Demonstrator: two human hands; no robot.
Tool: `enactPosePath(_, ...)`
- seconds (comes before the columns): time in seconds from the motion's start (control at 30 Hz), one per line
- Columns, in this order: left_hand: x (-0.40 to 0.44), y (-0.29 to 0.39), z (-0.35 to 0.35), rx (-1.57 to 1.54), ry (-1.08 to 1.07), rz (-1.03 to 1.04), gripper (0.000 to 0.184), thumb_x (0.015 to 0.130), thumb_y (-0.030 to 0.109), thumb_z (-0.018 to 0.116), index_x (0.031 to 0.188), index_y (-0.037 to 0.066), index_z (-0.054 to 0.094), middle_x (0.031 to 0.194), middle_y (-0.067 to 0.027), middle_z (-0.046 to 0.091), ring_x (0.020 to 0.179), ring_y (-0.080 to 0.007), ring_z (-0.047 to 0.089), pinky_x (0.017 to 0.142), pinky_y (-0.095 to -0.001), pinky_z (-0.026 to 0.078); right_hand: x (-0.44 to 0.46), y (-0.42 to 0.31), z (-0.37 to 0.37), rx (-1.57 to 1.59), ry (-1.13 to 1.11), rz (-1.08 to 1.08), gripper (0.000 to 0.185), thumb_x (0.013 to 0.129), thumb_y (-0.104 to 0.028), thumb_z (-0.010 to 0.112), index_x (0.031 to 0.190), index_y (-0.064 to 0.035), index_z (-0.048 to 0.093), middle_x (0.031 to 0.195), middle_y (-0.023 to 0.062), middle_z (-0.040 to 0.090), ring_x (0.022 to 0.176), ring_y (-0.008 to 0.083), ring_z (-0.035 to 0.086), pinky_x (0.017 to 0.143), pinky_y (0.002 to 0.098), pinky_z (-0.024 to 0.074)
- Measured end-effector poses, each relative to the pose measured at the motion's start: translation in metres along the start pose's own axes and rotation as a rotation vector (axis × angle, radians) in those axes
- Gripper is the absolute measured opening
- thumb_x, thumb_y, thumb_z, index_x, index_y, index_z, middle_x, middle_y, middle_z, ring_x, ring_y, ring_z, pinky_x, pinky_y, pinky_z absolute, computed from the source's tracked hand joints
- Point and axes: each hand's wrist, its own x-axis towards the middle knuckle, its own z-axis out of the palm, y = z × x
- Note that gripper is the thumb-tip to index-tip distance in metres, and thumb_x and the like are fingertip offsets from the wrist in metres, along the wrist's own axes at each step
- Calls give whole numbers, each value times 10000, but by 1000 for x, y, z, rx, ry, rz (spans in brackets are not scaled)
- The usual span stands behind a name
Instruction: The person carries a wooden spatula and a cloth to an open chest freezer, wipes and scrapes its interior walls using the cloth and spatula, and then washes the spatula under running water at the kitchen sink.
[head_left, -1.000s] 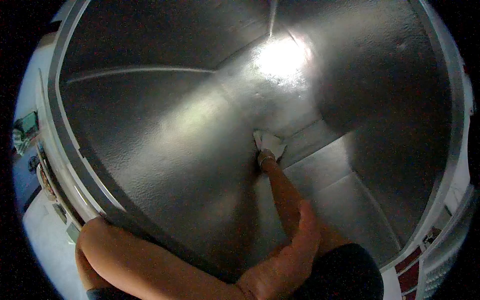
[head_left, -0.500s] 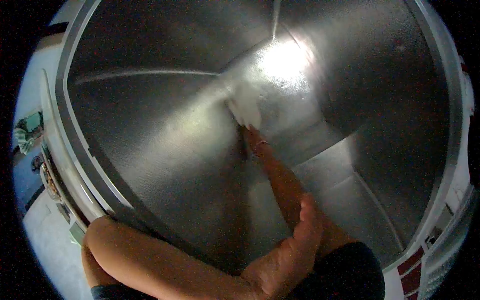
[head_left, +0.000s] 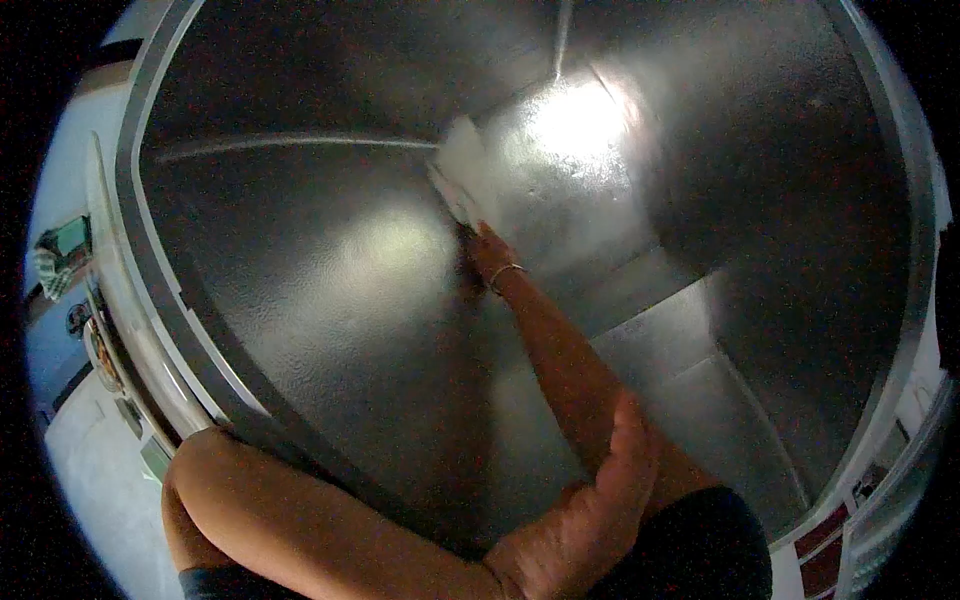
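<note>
Broadly, a metal-lined container (head_left: 330,220) takes up most of the view, with a raised step (head_left: 655,365) inside, toward its right edge. At the container's near edge, the left hand (head_left: 575,520) lies in front of the right arm (head_left: 555,365); its fingers look pressed together, but I cannot tell whether it grips anything. Deep inside the container, the right hand (head_left: 490,255) pinches the near end of a pale cloth (head_left: 463,160), which extends toward the far left corner, beside a seam (head_left: 300,140). A thin bracelet (head_left: 508,268) circles the right wrist.
</note>
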Motion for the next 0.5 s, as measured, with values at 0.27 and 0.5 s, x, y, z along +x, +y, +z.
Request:
enactPosePath(0.27, 5, 2, -2, -3, 6, -1, 448, 787, 305, 411, 1141, 31, 389, 1177, -142, 380, 1102, -301, 348, 937, -461, 248, 62, 113, 60, -381, 156, -438, 400, 826, -294, 371, 1164, -82, 387, 1057, 201, 490, 971, 291, 488, 817, 387, 382)
enactPosePath(0.5, 9, 2, -3, -1, 10, 5, 453, 785, 315, 412, 1136, 29, 391, 1171, -142, 384, 1097, -300, 352, 934, -461, 251, 65, 77, 51, 1, -19, 147, 386, 823, -241, 393, 1174, -83, 374, 1100, 171, 471, 992, 309, 469, 831, 371, 384)
